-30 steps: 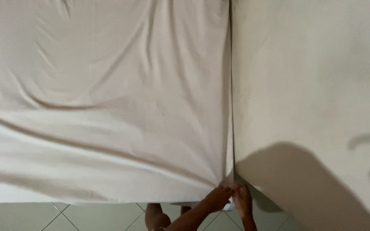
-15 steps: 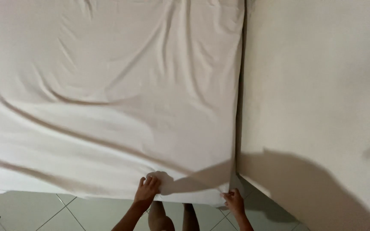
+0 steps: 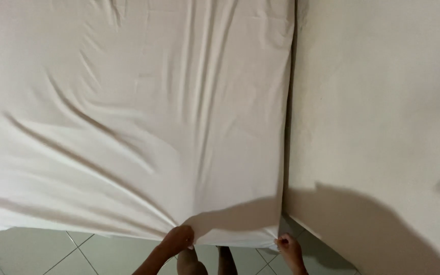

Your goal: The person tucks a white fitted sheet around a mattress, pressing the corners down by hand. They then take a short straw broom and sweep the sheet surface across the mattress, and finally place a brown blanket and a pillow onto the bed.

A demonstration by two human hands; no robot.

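Note:
A white sheet [image 3: 128, 117] covers a mattress that fills most of the head view, with creases fanning out from the near edge. My left hand [image 3: 178, 237] is closed on the sheet's near edge, bunching the cloth where the creases meet. My right hand [image 3: 287, 245] grips the sheet's near right corner, beside the narrow dark gap [image 3: 287, 127] between the mattress and the wall.
A plain cream wall [image 3: 383, 112] runs along the right of the bed, with my shadow on its lower part. Pale floor tiles [image 3: 36, 252] show below the bed's near edge. My legs [image 3: 207, 260] stand between my hands.
My hands, together at the near right corner a second ago, have spread apart. The left hand moved left along the sheet's edge and holds it; the right hand stays at the corner.

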